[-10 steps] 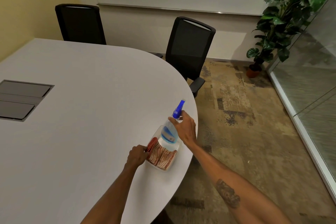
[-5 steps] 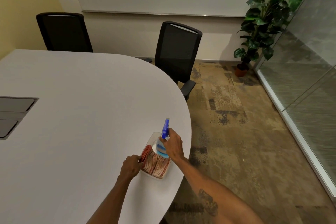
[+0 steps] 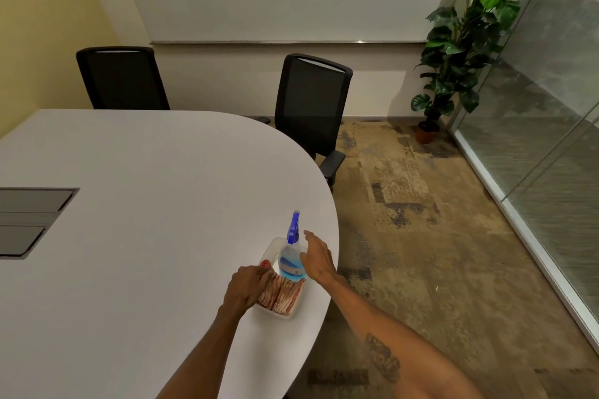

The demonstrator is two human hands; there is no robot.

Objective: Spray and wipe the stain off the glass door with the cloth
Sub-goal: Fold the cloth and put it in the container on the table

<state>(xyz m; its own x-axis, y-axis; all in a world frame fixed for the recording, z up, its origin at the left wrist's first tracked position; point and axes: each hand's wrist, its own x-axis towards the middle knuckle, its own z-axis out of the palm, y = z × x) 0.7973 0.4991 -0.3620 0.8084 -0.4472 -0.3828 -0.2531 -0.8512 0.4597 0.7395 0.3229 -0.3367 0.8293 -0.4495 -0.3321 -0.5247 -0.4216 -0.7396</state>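
Note:
A clear spray bottle with blue liquid and a blue nozzle stands upright in a small clear tray near the table's right edge. A folded red-and-white striped cloth lies in the same tray, in front of the bottle. My left hand is closed on the cloth's left end. My right hand hovers just right of the bottle with its fingers spread, holding nothing. The glass door or wall runs along the right side, well away from both hands. I cannot make out a stain on it.
The white oval table has a grey cable panel at its left. Two black office chairs stand behind it. A potted plant sits in the far corner by the glass. Patterned carpet lies between table and glass.
The bottle was tilted and raised in my right hand, then came down upright into the tray. My right hand has let go and opened. My left hand stays on the cloth.

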